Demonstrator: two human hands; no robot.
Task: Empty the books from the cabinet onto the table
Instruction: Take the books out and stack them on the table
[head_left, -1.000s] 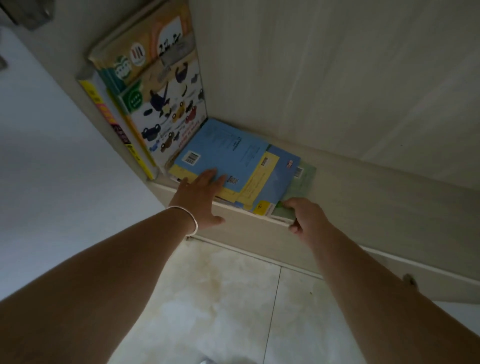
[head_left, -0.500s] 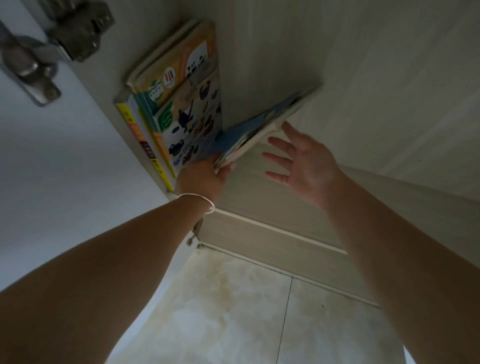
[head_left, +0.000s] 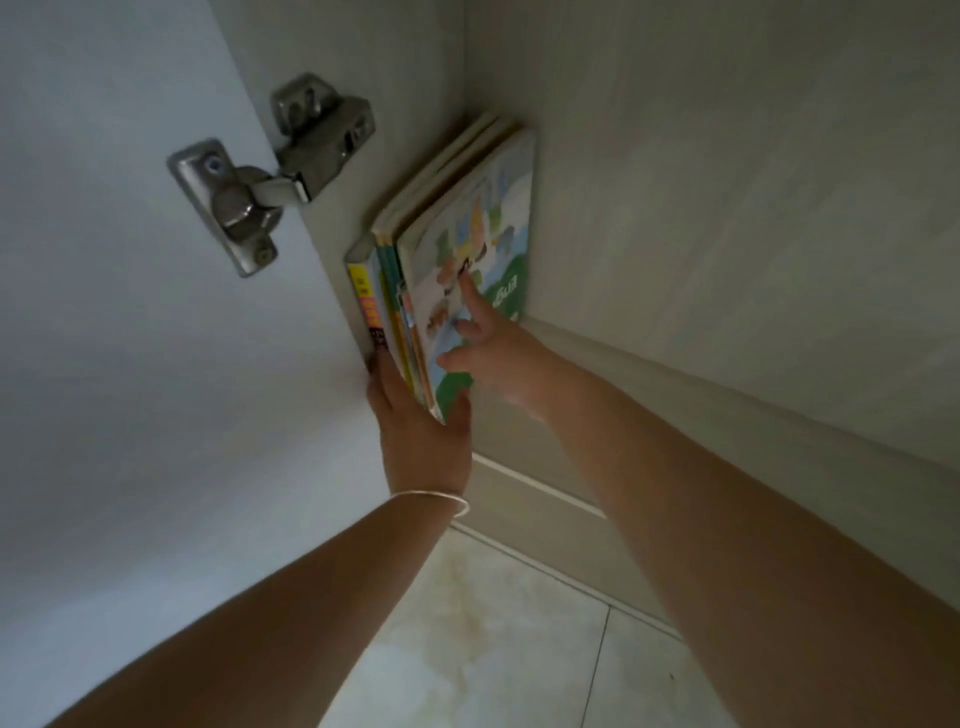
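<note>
A metal hinge (head_left: 270, 171) joins the open white cabinet door (head_left: 130, 312) to the cabinet's side wall, just left of and above the books (head_left: 457, 249). The books stand upright on edge in the left corner of the cabinet (head_left: 727, 182), pressed against that side wall — a yellow-spined one (head_left: 366, 296) outermost, thinner ones beside it, and a picture book with a green and white cover (head_left: 493, 228) facing the open compartment. The rest of the pale wood-grain shelf is bare, and nothing lies between the hands and the stack.

The left hand (head_left: 421, 431), a thin bracelet (head_left: 434, 501) at its wrist, clasps the near lower edge of the stack, fingers along the spine side and thumb on the cover side. The right hand (head_left: 498, 358) is spread open — its fingertips (head_left: 466, 283) rest on the picture book's cover, grasping nothing.

Below the cabinet's front ledge (head_left: 545, 499) lies a pale, glossy tiled floor (head_left: 493, 649) with a dark grout line. The light is dim.
</note>
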